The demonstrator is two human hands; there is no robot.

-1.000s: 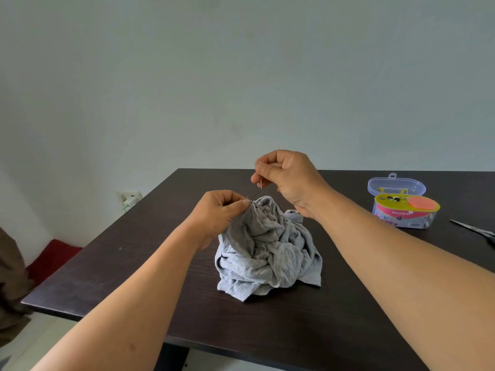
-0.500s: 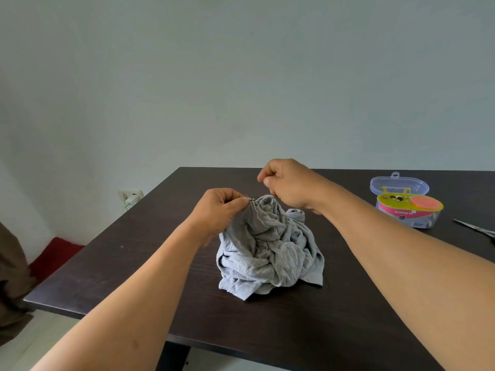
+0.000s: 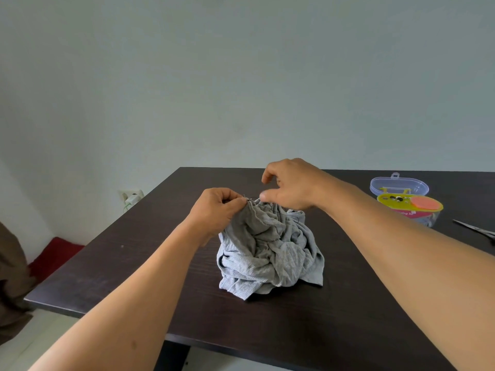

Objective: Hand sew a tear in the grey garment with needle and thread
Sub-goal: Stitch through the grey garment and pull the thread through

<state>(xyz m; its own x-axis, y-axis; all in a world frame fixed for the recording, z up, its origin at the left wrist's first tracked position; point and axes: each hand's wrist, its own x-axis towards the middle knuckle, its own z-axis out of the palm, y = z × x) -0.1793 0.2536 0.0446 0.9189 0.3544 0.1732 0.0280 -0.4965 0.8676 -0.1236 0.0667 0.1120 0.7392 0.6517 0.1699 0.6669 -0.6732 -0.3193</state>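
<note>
- While your left hand (image 3: 218, 211) pinches the top fold of the grey garment (image 3: 270, 250), fingers closed on the cloth, the rest of it sits crumpled in a heap near the middle of the dark table (image 3: 348, 330).
- Your right hand (image 3: 290, 184) hovers just right of that pinch, thumb and forefinger spread apart, thumb tip beside the fabric peak.
- Dark thread (image 3: 251, 200) shows at the pinch point between both hands; needle too small to make out, so can't confirm who holds it.
- Far right: clear sewing kit box (image 3: 409, 203), lid open behind it, yellow tray and orange disc on top.
- Scissors (image 3: 479, 231) lie at the right edge, well apart from the garment.
- Wall socket (image 3: 131, 198) with a plug, left of the table.
</note>
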